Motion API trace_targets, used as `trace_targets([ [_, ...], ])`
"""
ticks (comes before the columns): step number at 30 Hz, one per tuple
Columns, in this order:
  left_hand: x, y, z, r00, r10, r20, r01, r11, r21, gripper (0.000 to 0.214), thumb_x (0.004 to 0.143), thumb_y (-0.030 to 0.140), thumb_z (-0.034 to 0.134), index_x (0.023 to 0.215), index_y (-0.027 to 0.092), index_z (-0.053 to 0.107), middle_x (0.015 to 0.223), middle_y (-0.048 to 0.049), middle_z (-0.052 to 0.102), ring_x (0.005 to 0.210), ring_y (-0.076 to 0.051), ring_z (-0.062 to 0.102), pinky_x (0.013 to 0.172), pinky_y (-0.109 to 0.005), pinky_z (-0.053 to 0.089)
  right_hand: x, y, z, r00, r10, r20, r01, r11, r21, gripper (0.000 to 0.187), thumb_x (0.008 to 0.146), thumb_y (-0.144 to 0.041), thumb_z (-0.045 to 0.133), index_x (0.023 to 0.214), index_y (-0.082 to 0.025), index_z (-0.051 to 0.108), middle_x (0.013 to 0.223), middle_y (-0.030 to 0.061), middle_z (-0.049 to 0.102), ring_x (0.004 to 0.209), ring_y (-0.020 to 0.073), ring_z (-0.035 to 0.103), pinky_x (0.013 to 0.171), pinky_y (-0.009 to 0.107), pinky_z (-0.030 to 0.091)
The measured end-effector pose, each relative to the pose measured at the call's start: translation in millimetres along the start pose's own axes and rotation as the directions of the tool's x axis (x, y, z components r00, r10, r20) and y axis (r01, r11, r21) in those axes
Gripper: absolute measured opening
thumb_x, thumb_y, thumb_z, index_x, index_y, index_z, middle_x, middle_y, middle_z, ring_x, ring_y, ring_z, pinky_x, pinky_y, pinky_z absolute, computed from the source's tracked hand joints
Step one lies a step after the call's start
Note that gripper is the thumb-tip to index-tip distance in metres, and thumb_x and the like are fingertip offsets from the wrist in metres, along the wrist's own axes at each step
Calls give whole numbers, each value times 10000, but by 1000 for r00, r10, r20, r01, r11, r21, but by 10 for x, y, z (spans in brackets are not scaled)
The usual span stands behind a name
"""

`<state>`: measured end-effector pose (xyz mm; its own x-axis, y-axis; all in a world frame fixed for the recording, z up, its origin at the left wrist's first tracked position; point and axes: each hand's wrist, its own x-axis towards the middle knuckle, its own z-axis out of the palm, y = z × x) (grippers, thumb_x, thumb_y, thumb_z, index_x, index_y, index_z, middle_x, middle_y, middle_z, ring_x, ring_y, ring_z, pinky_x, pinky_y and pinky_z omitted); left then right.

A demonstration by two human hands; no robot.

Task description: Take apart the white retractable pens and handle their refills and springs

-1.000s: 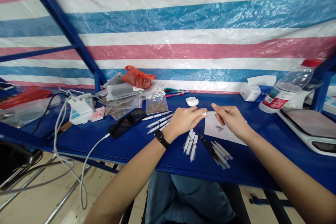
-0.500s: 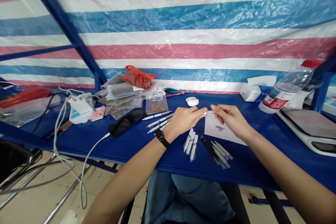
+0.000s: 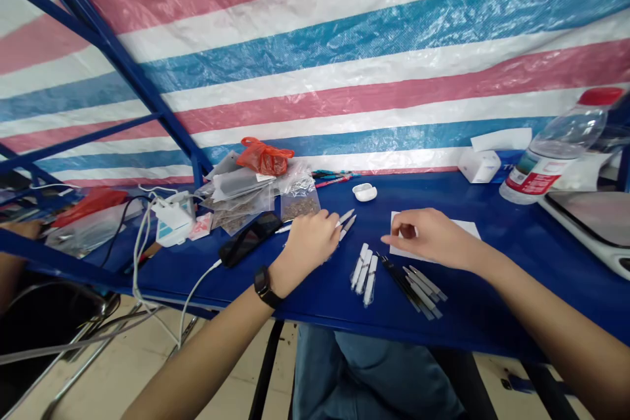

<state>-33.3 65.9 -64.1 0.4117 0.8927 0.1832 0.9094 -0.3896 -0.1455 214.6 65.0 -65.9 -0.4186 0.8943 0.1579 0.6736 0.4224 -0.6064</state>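
Observation:
My left hand (image 3: 315,235), with a dark watch on its wrist, lies curled over a row of white pens (image 3: 347,216). Its fingers appear closed round one white pen, though the hand covers most of it. My right hand (image 3: 422,232) hovers over a sheet of white paper (image 3: 467,228), half curled with a gap inside the thumb and fingers, and nothing shows in it. Between and below the hands lie several white pen barrels (image 3: 364,270) in clear wrap. Beside them are dark thin refills (image 3: 401,282) and grey-white tapered pen parts (image 3: 426,290).
A white earbud case (image 3: 365,192) sits behind the hands. To the left are a phone (image 3: 250,239) on a white cable, plastic bags (image 3: 246,193) and a red bag (image 3: 264,156). On the right stand a water bottle (image 3: 556,154), a box (image 3: 480,164) and a scale (image 3: 590,226).
My hands have parted; before, they met at a white pen above the paper. The left hand has moved left and down to the pen row. My right hand has lowered over the paper.

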Motion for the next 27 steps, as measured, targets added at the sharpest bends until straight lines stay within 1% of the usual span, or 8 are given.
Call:
trace_targets([
  [3, -54, -40, 80, 998, 9, 68, -8, 1000, -8, 204, 995, 250, 514, 1006, 168, 701, 970, -113, 722, 897, -281, 720, 668, -324, 474, -15, -10, 48, 990, -54, 134, 69, 991, -111, 323, 824, -504, 708, 705, -212, 641, 711, 35, 648, 672, 193, 584, 617, 303, 375],
  [5, -47, -39, 135, 998, -9, 66, 10, 1000, -15, 201, 996, 258, 516, 1013, 169, 695, 951, -109, 720, 887, -279, 721, 674, -323, 476, -17, -17, 60, 979, -54, 196, 81, 988, -134, 305, 830, -476, 709, 703, -211, 628, 742, 44, 664, 712, 204, 597, 635, 306, 386],
  [8, -35, 11, 186, 999, -41, -25, 40, 998, -39, 219, 1000, 261, 492, 963, 174, 690, 908, -103, 710, 838, -263, 713, 662, -318, 469, -20, -31, 72, 971, -35, 238, 77, 983, -169, 286, 822, -434, 716, 684, -213, 599, 736, 47, 658, 730, 214, 598, 641, 309, 389],
  [10, -66, 88, 195, 992, -47, -120, 40, 997, -62, 252, 1007, 263, 462, 929, 182, 687, 892, -96, 705, 821, -248, 708, 658, -313, 466, -22, -43, 94, 967, -16, 253, 66, 979, -191, 256, 808, -395, 726, 688, -215, 588, 727, 43, 646, 718, 212, 591, 634, 307, 385],
  [12, -135, 196, 189, 986, -40, -163, 26, 996, -85, 265, 1005, 277, 455, 904, 191, 684, 867, -85, 700, 806, -235, 706, 640, -305, 458, -18, -52, 126, 964, 4, 265, 52, 977, -205, 220, 794, -361, 729, 706, -216, 589, 727, 40, 639, 702, 207, 586, 627, 304, 383],
  [16, -281, 388, 168, 1000, -7, -4, 6, 992, -127, 190, 963, 316, 522, 916, 203, 668, 835, -72, 699, 738, -254, 703, 550, -312, 416, 6, -54, 182, 962, 25, 271, 32, 979, -202, 178, 781, -322, 711, 703, -218, 589, 722, 43, 640, 701, 212, 591, 622, 304, 387],
  [21, -255, 390, 134, 988, -1, 157, 33, 979, -200, 119, 939, 249, 537, 964, 194, 640, 872, -71, 723, 790, -274, 719, 580, -324, 439, 32, -40, 203, 963, 41, 266, 2, 987, -160, 183, 795, -312, 677, 669, -218, 584, 696, 45, 649, 687, 220, 604, 626, 315, 394],
  [27, -111, 353, 75, 977, -50, 206, 86, 982, -170, 117, 824, 167, 585, 918, 175, 655, 831, -106, 723, 753, -295, 704, 575, -336, 431, 35, -13, 195, 958, 69, 279, -42, 994, -102, 150, 797, -299, 660, 679, -213, 624, 707, 43, 673, 653, 205, 606, 601, 310, 401],
])
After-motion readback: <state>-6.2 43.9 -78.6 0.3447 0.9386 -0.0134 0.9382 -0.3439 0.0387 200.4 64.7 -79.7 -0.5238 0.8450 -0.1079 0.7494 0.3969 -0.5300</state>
